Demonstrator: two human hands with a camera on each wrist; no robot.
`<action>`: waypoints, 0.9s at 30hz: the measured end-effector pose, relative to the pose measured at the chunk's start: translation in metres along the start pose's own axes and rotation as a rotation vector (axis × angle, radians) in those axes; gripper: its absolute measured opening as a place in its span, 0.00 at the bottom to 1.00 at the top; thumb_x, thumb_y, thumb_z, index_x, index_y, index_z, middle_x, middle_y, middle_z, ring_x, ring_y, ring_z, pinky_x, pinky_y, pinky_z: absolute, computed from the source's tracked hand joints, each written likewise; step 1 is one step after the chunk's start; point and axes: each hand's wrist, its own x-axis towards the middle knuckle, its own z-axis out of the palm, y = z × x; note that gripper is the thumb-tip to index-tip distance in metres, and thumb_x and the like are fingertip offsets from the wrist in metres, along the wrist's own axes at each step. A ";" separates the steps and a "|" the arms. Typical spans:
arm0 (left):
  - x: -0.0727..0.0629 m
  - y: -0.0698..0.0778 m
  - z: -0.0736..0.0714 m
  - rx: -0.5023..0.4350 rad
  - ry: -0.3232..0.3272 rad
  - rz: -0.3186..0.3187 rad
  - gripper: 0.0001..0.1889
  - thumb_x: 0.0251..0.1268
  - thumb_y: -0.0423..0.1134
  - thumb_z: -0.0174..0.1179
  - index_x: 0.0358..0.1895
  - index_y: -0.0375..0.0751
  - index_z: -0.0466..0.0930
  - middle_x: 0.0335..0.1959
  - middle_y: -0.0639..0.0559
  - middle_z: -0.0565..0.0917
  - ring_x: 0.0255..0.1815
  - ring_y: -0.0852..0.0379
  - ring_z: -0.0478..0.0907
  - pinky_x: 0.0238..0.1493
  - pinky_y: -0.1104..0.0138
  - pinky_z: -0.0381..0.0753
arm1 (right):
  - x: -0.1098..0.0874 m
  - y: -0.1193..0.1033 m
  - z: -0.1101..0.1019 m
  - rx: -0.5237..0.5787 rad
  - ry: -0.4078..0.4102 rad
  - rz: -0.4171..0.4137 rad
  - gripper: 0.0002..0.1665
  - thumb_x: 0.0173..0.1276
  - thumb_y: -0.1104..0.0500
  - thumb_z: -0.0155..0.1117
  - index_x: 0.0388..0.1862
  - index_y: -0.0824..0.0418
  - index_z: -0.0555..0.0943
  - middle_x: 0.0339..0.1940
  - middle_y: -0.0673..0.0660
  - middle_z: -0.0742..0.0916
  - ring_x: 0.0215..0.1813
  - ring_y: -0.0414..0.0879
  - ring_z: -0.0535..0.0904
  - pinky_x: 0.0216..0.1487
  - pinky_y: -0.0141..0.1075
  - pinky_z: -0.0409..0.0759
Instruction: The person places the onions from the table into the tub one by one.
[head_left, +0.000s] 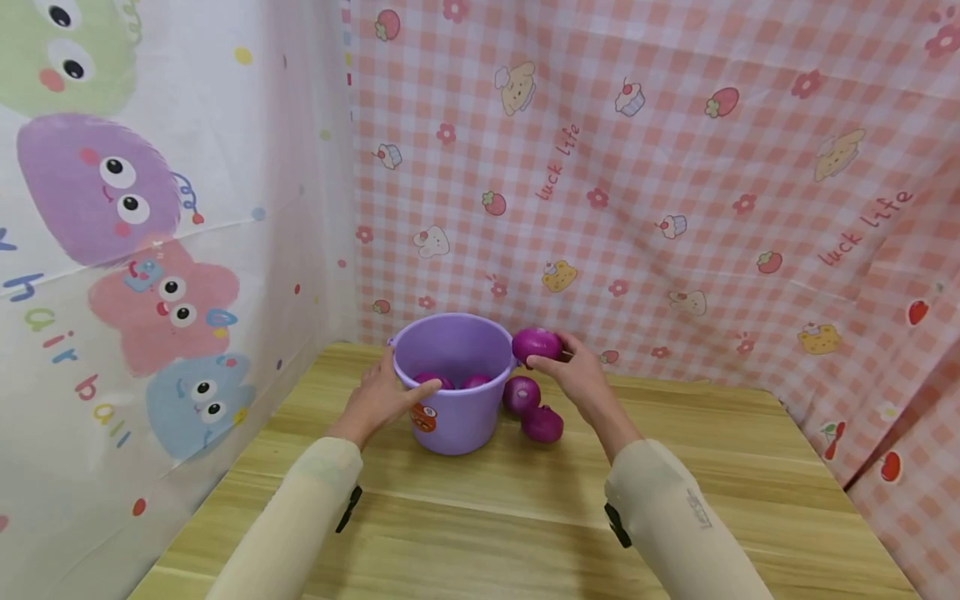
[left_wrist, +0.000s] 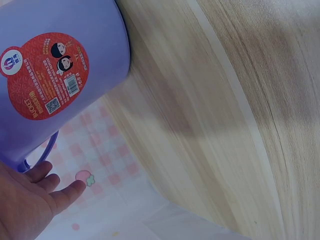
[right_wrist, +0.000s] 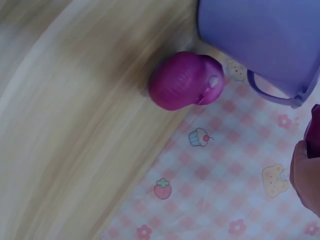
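Observation:
A purple plastic bucket (head_left: pixel 461 425) stands upright on the table, with red onions (head_left: pixel 476 382) inside near its front wall. My left hand (head_left: pixel 378 396) holds the bucket's left side, thumb lying over the front rim. In the left wrist view, its fingers (left_wrist: pixel 65 197) are by the handle loop. My right hand (head_left: pixel 581 371) grips another red onion (head_left: pixel 536 343) just right of the bucket's rim, thumb in front. Only part of this onion (right_wrist: pixel 314 132) shows in the right wrist view. Two more red onions (head_left: pixel 521 395) (head_left: pixel 542 424) lie close together beside the bucket.
The wood-grain table (head_left: pixel 465 533) runs back to a pink checked curtain (head_left: pixel 637 167). At the left hangs a white cloth (head_left: pixel 285 208) with cartoon figures. A round red label (left_wrist: pixel 47 75) is stuck on the bucket, and its handle (right_wrist: pixel 270 95) hangs at the side.

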 end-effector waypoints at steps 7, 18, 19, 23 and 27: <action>0.000 0.000 0.000 0.002 -0.002 -0.005 0.65 0.49 0.78 0.59 0.80 0.43 0.36 0.75 0.30 0.56 0.73 0.32 0.56 0.66 0.34 0.60 | 0.000 -0.009 0.012 0.029 -0.004 -0.018 0.48 0.64 0.53 0.73 0.78 0.61 0.61 0.69 0.64 0.74 0.68 0.56 0.71 0.69 0.48 0.69; 0.001 -0.002 0.001 0.005 0.002 -0.006 0.66 0.47 0.81 0.57 0.81 0.46 0.36 0.75 0.32 0.57 0.73 0.33 0.57 0.66 0.35 0.60 | 0.004 -0.017 0.037 0.063 -0.013 -0.040 0.48 0.62 0.55 0.75 0.77 0.61 0.62 0.68 0.63 0.76 0.67 0.55 0.73 0.68 0.45 0.70; 0.001 -0.002 0.000 0.005 0.002 -0.007 0.66 0.47 0.80 0.58 0.81 0.46 0.36 0.75 0.32 0.57 0.73 0.33 0.56 0.66 0.35 0.60 | 0.004 -0.018 0.039 0.054 -0.011 -0.041 0.48 0.62 0.54 0.75 0.77 0.61 0.62 0.68 0.62 0.76 0.67 0.55 0.73 0.68 0.45 0.70; 0.001 0.000 0.000 0.013 0.001 -0.005 0.66 0.48 0.81 0.57 0.80 0.44 0.36 0.75 0.31 0.57 0.73 0.32 0.57 0.66 0.35 0.61 | 0.004 -0.020 0.048 0.044 -0.016 -0.048 0.48 0.61 0.54 0.75 0.77 0.61 0.62 0.69 0.64 0.75 0.67 0.55 0.73 0.68 0.46 0.70; 0.000 0.001 -0.001 0.011 -0.002 -0.003 0.66 0.49 0.80 0.58 0.80 0.43 0.36 0.75 0.30 0.57 0.73 0.32 0.57 0.66 0.35 0.60 | 0.004 -0.020 0.055 0.051 -0.023 -0.045 0.49 0.61 0.56 0.76 0.77 0.61 0.62 0.68 0.65 0.76 0.67 0.56 0.73 0.68 0.46 0.70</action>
